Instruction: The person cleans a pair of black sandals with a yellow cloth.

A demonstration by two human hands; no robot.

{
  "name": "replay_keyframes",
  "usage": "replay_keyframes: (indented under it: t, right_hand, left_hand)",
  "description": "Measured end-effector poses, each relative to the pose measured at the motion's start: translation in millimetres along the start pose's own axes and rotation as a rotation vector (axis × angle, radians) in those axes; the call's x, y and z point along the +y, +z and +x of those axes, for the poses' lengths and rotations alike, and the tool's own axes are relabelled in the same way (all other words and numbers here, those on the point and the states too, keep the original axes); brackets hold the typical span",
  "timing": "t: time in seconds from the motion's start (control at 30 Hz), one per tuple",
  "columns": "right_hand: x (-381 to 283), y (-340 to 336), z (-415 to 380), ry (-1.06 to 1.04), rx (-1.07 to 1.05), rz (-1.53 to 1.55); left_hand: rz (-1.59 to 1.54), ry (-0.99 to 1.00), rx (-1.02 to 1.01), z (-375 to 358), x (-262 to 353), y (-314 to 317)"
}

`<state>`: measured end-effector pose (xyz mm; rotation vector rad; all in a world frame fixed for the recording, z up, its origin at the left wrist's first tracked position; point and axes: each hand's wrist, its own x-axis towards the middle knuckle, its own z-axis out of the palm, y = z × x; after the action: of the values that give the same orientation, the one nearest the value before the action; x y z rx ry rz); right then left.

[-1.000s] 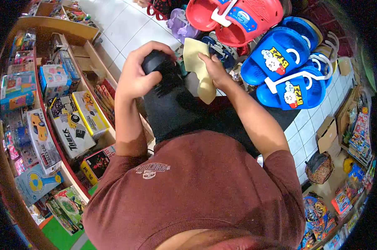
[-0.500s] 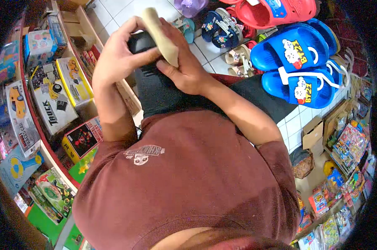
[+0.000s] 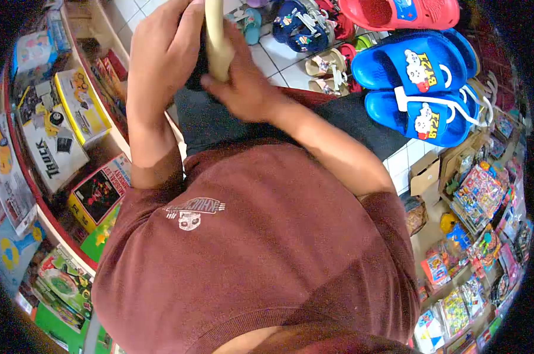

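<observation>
Up at the top edge I hold what looks like a black shoe with a cream sole (image 3: 218, 47); the sole is seen nearly edge-on and its upper end is cut off by the frame. My right hand (image 3: 246, 82) is closed round the lower part of the sole, thumb near its bottom end, other fingers behind it. My left hand (image 3: 163, 56) is bent over the other side, its fingers reaching toward the sole near the top edge. Those fingertips, and most of the dark part between the hands, are hidden.
Blue slippers (image 3: 417, 68) and a red clog (image 3: 402, 15) hang at upper right. Small sandals (image 3: 305, 26) lie on white floor tiles. Shelves of boxed toys, including a truck box (image 3: 48, 133), run down the left. Packaged toys (image 3: 479, 194) fill the lower right.
Both hands and the shoe have moved up in view, partly past the top edge. The sole has turned more upright. My left hand's thumb no longer shows across the sole.
</observation>
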<state>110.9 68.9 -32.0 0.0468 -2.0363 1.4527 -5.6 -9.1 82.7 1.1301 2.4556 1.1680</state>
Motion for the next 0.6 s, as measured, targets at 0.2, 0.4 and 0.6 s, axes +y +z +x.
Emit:
replay_keyframes:
  t: [0.2,0.4,0.6]
  right_hand:
    - [9,0,-48,0.083,-0.190,-0.253]
    - [4,-8,-11,0.184,0.017,-0.123]
    - [-12,-11,16,-0.116,0.126,-0.147]
  left_hand:
    - [0.141,-0.083,0.069,9,-27,-13]
    - [0.110,-0.023,0.105,4,-31,-17]
    - [0.028,0.055,0.116,-2,-32,4]
